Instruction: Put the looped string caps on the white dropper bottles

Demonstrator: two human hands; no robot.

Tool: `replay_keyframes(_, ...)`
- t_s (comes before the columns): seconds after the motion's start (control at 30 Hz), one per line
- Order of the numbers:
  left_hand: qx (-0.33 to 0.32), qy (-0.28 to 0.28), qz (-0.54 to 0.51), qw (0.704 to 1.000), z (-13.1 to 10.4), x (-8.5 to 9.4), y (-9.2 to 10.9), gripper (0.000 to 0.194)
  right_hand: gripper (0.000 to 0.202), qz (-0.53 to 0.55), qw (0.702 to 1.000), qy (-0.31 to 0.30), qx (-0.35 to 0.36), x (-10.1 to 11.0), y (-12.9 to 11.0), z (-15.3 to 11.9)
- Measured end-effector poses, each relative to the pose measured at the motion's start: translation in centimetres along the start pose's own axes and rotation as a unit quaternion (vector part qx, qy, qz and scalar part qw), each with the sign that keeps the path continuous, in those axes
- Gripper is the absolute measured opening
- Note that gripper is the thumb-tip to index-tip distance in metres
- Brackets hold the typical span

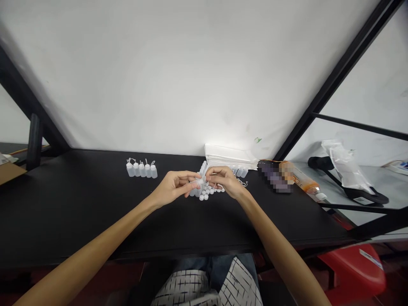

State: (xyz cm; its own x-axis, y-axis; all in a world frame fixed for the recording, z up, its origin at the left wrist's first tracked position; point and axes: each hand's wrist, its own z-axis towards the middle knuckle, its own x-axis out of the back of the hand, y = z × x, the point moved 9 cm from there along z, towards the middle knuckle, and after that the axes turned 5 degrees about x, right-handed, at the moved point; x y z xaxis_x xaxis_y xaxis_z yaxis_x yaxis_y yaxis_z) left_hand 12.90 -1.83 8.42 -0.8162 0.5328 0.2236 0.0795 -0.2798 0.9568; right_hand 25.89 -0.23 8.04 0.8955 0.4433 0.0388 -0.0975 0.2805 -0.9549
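White bottles point(142, 170) beside hands point(178, 185), white stack point(229, 156) behind

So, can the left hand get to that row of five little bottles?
Probably yes: nothing shows between the left hand and the bottles, which stand close by on the table. It seems busy holding something pale, though.

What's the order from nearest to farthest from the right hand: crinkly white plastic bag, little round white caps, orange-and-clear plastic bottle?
From the right hand:
1. Little round white caps, close by its fingers.
2. Orange-and-clear plastic bottle, on its right.
3. Crinkly white plastic bag, farther right.
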Motion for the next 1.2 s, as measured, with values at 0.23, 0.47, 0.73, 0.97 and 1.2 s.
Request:
replay_keyframes(0.23,-0.006,-0.018,-0.016,1.0,0.0,-0.6,0.4,0.028,0.015,0.009,0.999,-0.038,-0.001,-0.8,-0.1,-0.2)
replay_keyframes(0.47,-0.008,-0.019,-0.025,0.999,0.1,-0.7,0.1,0.028,0.02,-0.007,0.999,-0.037,-0.001,-1.0,0.0,-0.2)
replay_keyframes(0.73,0.0,0.002,-0.004,1.0,0.2,-0.2,0.0,0.027,0.023,-0.039,0.999,-0.024,0.007,-0.9,-0.3,-0.1)
replay_keyframes(0.97,0.01,0.035,0.013,0.999,0.4,0.4,-0.5,0.031,0.028,-0.07,0.997,-0.033,0.009,-1.3,-0.6,-0.4)
replay_keyframes(1.2,0.007,0.053,0.0,0.999,0.5,0.4,-0.6,0.027,0.029,-0.106,0.994,0.002,0.008,-1.1,0.0,-0.1)
